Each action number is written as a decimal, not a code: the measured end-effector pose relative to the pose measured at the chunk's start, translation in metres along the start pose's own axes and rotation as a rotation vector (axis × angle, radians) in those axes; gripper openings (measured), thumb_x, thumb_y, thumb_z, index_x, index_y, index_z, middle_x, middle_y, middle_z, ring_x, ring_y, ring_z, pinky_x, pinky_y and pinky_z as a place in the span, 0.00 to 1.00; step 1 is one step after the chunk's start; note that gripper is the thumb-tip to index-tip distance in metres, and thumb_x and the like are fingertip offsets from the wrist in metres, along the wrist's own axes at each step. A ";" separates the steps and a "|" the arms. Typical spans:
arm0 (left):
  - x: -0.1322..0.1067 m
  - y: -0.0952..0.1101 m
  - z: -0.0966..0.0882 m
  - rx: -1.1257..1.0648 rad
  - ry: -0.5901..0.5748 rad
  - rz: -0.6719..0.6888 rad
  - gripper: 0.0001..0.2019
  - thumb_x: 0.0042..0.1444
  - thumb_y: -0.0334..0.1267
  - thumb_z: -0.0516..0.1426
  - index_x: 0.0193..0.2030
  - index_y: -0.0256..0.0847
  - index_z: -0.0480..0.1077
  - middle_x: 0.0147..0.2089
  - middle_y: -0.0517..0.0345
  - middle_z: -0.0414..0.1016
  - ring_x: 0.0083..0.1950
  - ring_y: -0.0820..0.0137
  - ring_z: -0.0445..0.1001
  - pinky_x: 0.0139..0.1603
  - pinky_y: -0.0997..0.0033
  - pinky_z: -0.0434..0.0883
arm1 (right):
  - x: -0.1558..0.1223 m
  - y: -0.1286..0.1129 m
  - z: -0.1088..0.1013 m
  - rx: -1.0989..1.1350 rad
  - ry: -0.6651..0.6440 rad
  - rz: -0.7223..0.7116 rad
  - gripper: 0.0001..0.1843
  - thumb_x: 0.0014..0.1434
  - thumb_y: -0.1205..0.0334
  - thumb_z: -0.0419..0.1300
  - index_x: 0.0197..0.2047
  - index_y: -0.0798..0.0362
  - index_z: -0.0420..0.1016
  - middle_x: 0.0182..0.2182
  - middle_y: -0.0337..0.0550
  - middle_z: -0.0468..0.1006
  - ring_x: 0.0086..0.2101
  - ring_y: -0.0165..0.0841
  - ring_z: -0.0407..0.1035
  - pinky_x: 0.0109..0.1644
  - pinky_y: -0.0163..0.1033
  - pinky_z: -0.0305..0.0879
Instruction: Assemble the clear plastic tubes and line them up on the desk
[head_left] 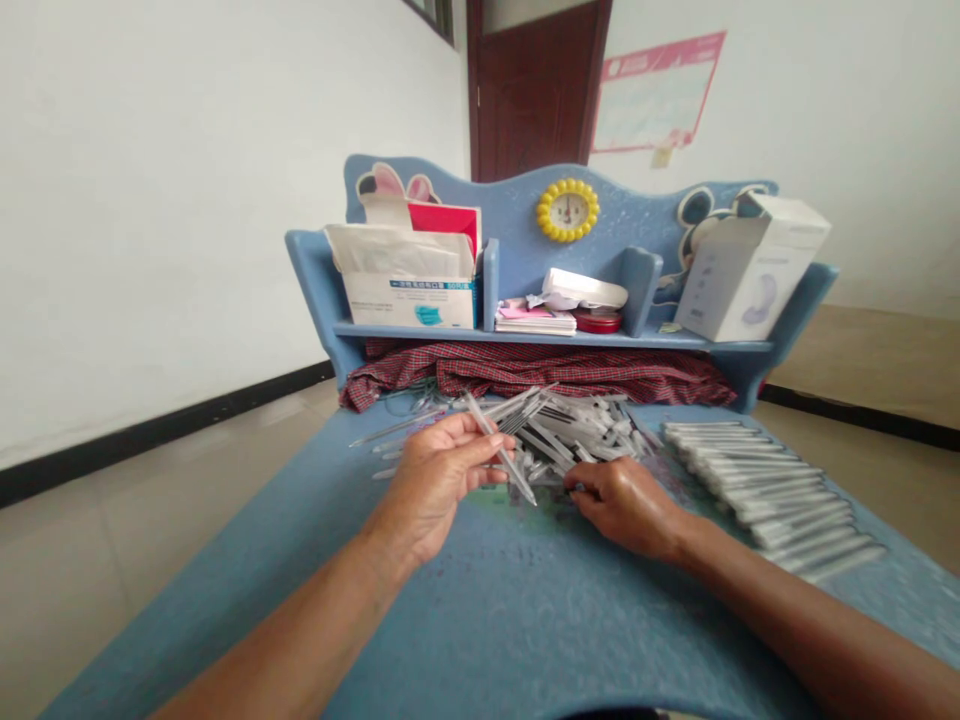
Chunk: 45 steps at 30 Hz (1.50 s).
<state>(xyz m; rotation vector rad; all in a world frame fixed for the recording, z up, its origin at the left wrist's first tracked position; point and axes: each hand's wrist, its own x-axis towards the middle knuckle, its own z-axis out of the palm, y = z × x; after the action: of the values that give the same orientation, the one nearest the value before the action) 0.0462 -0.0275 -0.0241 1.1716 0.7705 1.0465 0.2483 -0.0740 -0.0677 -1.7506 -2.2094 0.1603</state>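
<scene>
Between the thumb and fingers of my left hand (446, 470) is a clear pen barrel (517, 478), slanting down to the right with its tip toward me. My right hand (626, 500) is closed at the near edge of a loose pile of pen parts (592, 425). Something small and dark shows at its fingertips, too little of it to name. The pile mixes clear barrels and dark pieces, lying at all angles. To the right, a neat stack of pens (765, 490) lies side by side on the blue desk (510, 630).
A blue shelf (555, 338) stands at the desk's back, holding a face mask box (412, 300), a white box (750, 270), papers (534, 320) and a red tin (598, 321). Below it lies a checked cloth (540, 370). Above sits a yellow-rimmed clock (568, 210).
</scene>
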 end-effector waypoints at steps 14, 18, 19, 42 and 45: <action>0.011 0.015 -0.025 0.002 0.137 0.102 0.06 0.44 0.30 0.60 0.29 0.34 0.68 0.30 0.53 0.75 0.28 0.72 0.73 0.27 0.75 0.70 | 0.002 -0.013 -0.003 -0.085 -0.033 -0.016 0.11 0.56 0.63 0.50 0.35 0.51 0.74 0.23 0.42 0.75 0.25 0.30 0.67 0.28 0.33 0.51; 0.013 0.017 -0.031 -0.003 0.161 0.137 0.06 0.43 0.30 0.60 0.28 0.34 0.68 0.29 0.53 0.75 0.27 0.73 0.73 0.26 0.76 0.69 | 0.011 -0.023 -0.010 -0.164 -0.054 -0.037 0.13 0.57 0.61 0.49 0.38 0.50 0.75 0.26 0.43 0.77 0.27 0.32 0.69 0.29 0.33 0.53; 0.013 0.017 -0.032 -0.002 0.163 0.142 0.06 0.43 0.31 0.60 0.28 0.34 0.68 0.29 0.53 0.75 0.27 0.73 0.73 0.25 0.76 0.69 | 0.016 -0.027 -0.012 -0.201 -0.059 -0.038 0.14 0.58 0.61 0.49 0.39 0.50 0.74 0.26 0.43 0.77 0.29 0.33 0.70 0.30 0.34 0.54; 0.015 0.010 -0.032 0.095 0.142 0.092 0.07 0.44 0.33 0.60 0.30 0.33 0.68 0.31 0.52 0.75 0.28 0.72 0.73 0.24 0.78 0.67 | 0.102 -0.062 -0.017 -0.346 -0.308 -0.045 0.15 0.46 0.67 0.54 0.37 0.59 0.76 0.36 0.57 0.78 0.37 0.45 0.73 0.35 0.41 0.66; 0.015 0.010 -0.031 0.097 0.144 0.083 0.06 0.45 0.32 0.60 0.31 0.33 0.68 0.31 0.52 0.75 0.29 0.72 0.73 0.24 0.78 0.68 | 0.099 -0.056 -0.023 -0.289 -0.292 -0.052 0.12 0.46 0.69 0.53 0.32 0.60 0.76 0.31 0.56 0.78 0.34 0.43 0.73 0.32 0.38 0.66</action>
<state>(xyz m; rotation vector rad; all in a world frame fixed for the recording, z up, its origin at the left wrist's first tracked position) 0.0213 -0.0019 -0.0214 1.2290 0.8995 1.1832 0.1840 0.0050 -0.0132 -1.9188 -2.5946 0.0936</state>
